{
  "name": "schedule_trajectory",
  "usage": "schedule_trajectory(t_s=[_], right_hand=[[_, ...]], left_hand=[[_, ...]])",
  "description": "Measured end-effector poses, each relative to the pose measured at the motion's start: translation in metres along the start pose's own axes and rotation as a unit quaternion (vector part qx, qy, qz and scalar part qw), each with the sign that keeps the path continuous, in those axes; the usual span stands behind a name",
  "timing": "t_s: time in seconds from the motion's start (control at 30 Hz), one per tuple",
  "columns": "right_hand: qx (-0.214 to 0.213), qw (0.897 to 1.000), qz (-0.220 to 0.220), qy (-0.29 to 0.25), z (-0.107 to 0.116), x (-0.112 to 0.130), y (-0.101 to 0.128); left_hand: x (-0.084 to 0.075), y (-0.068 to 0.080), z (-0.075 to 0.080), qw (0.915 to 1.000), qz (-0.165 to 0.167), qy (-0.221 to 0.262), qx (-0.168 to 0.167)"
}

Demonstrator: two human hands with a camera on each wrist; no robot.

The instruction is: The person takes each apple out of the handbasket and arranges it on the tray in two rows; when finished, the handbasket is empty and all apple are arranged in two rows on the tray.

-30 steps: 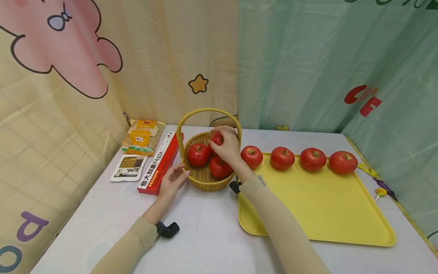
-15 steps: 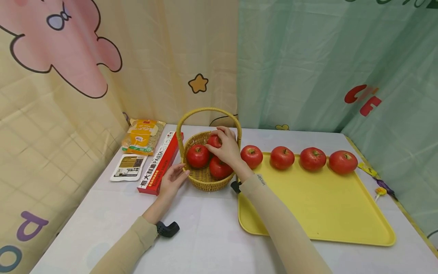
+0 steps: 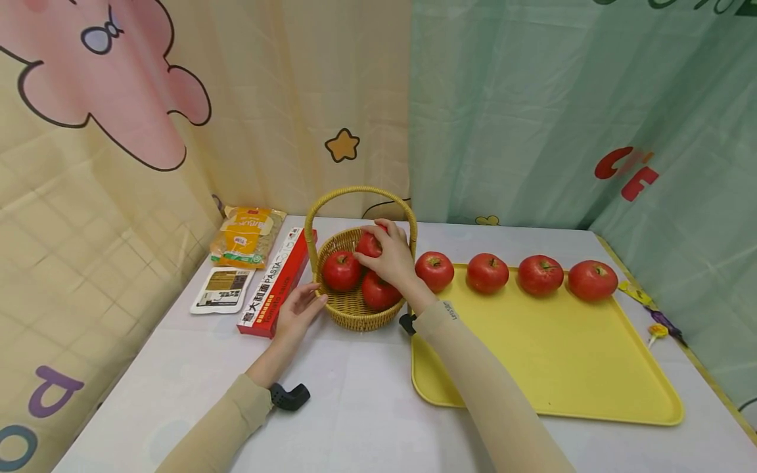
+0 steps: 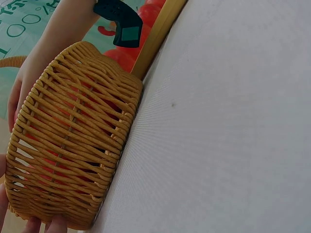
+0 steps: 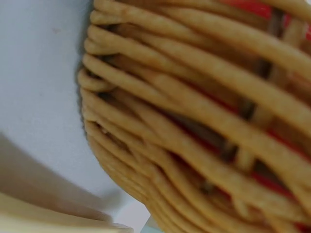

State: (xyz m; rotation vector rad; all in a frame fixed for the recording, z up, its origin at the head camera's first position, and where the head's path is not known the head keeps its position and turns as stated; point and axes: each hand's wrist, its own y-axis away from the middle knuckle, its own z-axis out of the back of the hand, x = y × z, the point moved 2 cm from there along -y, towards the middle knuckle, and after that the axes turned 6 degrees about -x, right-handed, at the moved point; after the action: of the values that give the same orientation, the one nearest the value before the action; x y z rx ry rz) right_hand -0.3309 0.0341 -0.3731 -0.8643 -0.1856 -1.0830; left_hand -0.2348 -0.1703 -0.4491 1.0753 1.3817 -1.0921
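Observation:
A woven wicker basket (image 3: 357,322) with a tall arched handle stands on the white table. My right hand (image 3: 393,257) reaches in under the handle and grips a red apple (image 3: 368,245) at the back of the basket. Two more red apples lie inside, one on the left (image 3: 341,270) and one at the front right (image 3: 380,293), partly behind the right hand. At the basket's left side my left hand (image 3: 299,315) rests with relaxed fingers, its fingertips against the woven wall (image 4: 68,141) in the left wrist view. The right wrist view is filled by the basket weave (image 5: 194,121).
Right of the basket, a yellow tray (image 3: 550,355) has several red apples (image 3: 488,273) in a row along its far edge. A red pasta box (image 3: 278,282), an orange food bag (image 3: 247,236) and a white packet (image 3: 222,290) lie left. A lollipop (image 3: 658,331) lies beyond the tray.
The right hand and its apple have shifted slightly left inside the basket. The left hand stays at the basket's side.

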Motion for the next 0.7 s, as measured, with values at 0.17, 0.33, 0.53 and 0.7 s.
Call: schedule_trajectory(t_s=[0.17,0.33,0.53,0.7], right_hand=[[-0.003,1.0,0.023,0.008,-0.001,0.0,0.001],[0.005,0.999,0.036,0.006,-0.001,0.001,0.002],[0.012,0.999,0.048,-0.013,-0.001,0.006,0.003],[-0.002,0.997,0.058,-0.043,0.0,0.009,0.005]], left_hand=[[0.0,0.0,0.0,1.0,0.0,-0.002,-0.002],[0.0,0.0,0.0,1.0,0.004,-0.002,-0.001],[-0.003,0.002,0.0,0.9999,0.011,0.0,0.003],[-0.018,0.009,-0.003,0.9998,0.017,-0.006,0.01]])
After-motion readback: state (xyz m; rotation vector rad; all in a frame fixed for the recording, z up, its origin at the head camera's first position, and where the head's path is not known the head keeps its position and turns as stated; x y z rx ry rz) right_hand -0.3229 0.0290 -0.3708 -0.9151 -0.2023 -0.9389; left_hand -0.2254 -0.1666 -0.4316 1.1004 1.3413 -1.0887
